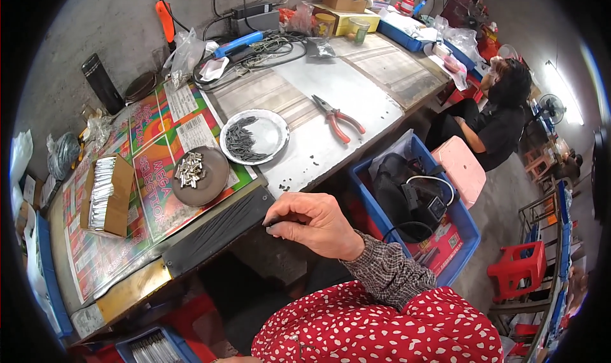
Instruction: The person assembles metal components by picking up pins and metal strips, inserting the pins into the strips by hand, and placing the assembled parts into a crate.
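Observation:
Above the bench's front edge, my right hand [315, 226] is closed, thumb and index finger pinched together. The fingertips look dark; anything between them is too small to make out. Just left of it lies a black pad [216, 228] with slanting marks or thin dark pieces on it. Beyond the pad, a brown round dish [214, 189] holds short metal pieces [189, 169]. A white plate [277, 136] beside it carries a heap of thin dark strips [242, 141]. Only a sliver of my left hand [238, 359] shows at the lower edge, its fingers hidden.
Red-handled pliers [338, 119] lie on the metal bench top [305, 83]. A cardboard box [118, 197] of slim silvery items stands left. Cables and a blue tool [238, 43] lie behind. A blue crate [455, 271] is at my right, and a person [499, 118] sits beyond.

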Motion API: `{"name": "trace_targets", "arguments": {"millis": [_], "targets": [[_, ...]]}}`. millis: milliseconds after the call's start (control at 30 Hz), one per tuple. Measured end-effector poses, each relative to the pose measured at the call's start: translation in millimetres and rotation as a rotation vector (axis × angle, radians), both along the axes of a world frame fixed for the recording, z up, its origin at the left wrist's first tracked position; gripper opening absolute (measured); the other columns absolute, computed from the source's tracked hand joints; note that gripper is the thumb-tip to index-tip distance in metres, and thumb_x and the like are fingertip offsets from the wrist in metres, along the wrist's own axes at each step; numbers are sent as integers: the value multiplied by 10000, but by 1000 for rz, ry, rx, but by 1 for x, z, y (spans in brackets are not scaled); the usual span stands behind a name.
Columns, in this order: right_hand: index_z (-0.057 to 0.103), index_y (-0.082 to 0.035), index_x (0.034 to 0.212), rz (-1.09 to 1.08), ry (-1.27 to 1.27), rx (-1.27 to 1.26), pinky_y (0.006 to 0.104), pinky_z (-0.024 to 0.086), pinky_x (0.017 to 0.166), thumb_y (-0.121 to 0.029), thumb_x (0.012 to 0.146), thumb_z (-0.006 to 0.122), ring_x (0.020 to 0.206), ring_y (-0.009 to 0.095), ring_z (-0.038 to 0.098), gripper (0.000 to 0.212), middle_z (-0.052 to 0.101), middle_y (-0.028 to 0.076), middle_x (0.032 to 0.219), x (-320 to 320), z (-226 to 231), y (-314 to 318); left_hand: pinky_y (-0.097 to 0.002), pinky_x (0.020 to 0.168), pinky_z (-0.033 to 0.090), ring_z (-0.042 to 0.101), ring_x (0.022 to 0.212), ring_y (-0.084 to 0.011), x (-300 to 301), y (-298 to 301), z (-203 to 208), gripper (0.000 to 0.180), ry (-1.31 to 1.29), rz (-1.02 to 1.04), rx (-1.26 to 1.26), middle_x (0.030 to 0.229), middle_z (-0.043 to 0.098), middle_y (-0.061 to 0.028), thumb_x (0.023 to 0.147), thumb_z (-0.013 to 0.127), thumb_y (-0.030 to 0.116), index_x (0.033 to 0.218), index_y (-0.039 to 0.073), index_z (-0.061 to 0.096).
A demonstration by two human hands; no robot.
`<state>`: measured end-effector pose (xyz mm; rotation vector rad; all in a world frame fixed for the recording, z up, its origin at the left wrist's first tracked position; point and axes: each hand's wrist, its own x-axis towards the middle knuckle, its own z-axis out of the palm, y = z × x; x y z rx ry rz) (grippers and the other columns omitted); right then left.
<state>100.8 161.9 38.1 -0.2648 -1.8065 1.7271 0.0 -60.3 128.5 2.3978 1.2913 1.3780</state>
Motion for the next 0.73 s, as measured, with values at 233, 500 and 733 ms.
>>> {"name": "trace_targets", "arguments": {"millis": [233, 500, 733], "targets": [[617, 20, 904, -18, -16, 41, 212, 453, 642, 23, 792, 641, 715, 80, 533, 115, 589, 37, 818, 0, 1, 0, -343, 554, 473, 585, 650, -230, 0, 0, 4, 391, -14, -12, -36, 812, 584, -165, 721, 709, 75, 1034, -81, 536], [608, 19, 899, -4, -5, 36, 207, 447, 642, 14, 794, 648, 717, 75, 526, 113, 585, 30, 825, -1, 0, 0, -342, 553, 472, 575, 658, -229, -3, 0, 3, 413, -14, -26, -57, 830, 576, -165, 708, 693, -5, 1072, -85, 514], [610, 10, 909, 4, -7, 9, 212, 445, 665, 14, 810, 636, 726, 79, 518, 102, 581, 40, 838, 1, -2, 0, -380, 580, 479, 581, 689, -233, 0, -4, 2, 407, 28, -8, -75, 859, 574, -173, 745, 684, 84, 1079, -76, 515]]}}
